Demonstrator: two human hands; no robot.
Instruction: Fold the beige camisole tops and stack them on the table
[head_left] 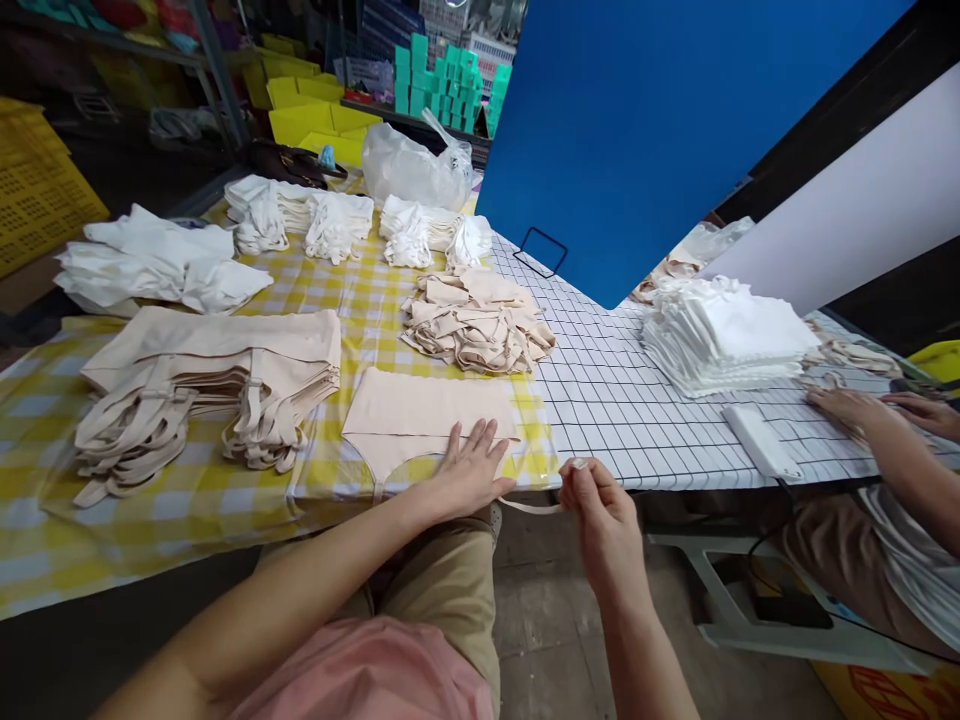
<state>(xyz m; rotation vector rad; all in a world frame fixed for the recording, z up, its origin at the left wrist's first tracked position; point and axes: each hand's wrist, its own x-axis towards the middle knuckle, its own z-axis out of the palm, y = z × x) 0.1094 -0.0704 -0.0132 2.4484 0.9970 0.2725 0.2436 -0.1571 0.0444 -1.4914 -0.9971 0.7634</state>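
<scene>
A beige strappy top [427, 405] lies flat at the table's front edge. My left hand [466, 472] rests on its lower right part, fingers spread and flat. From there a thin beige strap [531, 508] runs over the edge to my right hand [598, 505], whose thumb and fingers are pinched on its end. A small whitish bit shows at those fingertips, too small to name. Left of the flat top is a neat stack of beige tops [217, 345], their straps bunched in front. Behind it sits a looser pile of beige tops [480, 315].
Folded white garments [169, 260] and white bundles [300, 210] line the back, near a plastic bag [420, 165]. A blue panel [645, 130] stands behind the grid cloth. At right are a white stack [724, 335], a white box-like device [761, 440] and another person's hands [851, 408].
</scene>
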